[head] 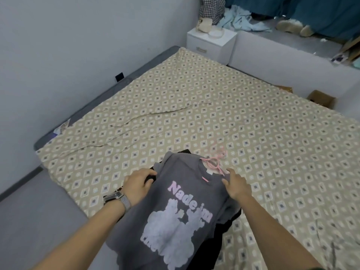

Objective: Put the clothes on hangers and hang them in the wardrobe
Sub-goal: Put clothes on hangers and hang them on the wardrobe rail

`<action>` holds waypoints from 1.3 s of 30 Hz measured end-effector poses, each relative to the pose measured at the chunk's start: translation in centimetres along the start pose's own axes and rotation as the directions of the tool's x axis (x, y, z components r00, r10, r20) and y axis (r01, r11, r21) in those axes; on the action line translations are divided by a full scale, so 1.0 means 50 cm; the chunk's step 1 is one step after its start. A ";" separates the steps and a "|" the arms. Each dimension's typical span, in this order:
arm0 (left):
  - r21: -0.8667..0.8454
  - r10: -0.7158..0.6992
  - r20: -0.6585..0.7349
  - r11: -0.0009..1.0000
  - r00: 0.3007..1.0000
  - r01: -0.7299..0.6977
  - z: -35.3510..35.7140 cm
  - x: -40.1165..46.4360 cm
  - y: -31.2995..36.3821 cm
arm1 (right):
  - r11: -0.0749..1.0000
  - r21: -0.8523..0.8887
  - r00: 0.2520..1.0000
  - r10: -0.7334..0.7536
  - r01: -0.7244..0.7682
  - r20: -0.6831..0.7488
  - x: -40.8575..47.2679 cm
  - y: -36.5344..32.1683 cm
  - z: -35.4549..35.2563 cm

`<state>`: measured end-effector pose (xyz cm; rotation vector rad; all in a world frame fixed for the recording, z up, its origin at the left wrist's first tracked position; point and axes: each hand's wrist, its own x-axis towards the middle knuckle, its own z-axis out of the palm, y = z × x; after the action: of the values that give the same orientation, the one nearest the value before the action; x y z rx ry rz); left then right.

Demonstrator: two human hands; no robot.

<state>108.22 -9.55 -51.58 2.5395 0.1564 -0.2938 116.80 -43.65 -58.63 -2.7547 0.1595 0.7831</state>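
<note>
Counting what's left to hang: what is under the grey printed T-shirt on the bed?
Black fabric shows under the grey T-shirt, at its left shoulder and right side: a black garment, possibly more than one. The shirt covers most of it, so type and count cannot be told.

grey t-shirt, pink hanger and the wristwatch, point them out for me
grey t-shirt [194,172]: head view, on the plain chest above the print
pink hanger [215,159]: head view, on the part sticking out past the collar
wristwatch [115,196]: head view, on the case at the left wrist
</note>
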 end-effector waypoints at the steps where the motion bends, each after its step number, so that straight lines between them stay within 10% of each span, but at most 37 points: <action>1: 0.002 -0.005 0.001 1.000 1.000 0.005 -0.001 0.000 0.000 | 1.000 -0.003 1.000 -0.014 0.014 0.009 -0.001 -0.007 0.002; 11: 0.176 -0.149 0.180 0.977 0.972 0.117 -0.031 -0.066 -0.055 | 0.924 -0.232 0.930 -0.237 0.305 0.281 -0.090 -0.145 0.019; 25: 0.031 -0.359 -0.082 0.931 0.930 0.363 -0.233 -0.465 -0.324 | 0.633 -0.338 0.716 -0.642 0.696 0.272 -0.398 -0.597 0.042; 39: -0.197 -0.757 -0.376 0.628 0.534 0.753 -0.321 -1.287 -0.620 | -0.022 -0.346 0.161 -0.856 0.938 0.491 -1.021 -1.077 0.421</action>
<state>43.29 21.99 -39.40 2.3232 1.4671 -0.0354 72.65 15.56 -36.44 -2.3007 -2.1270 0.5747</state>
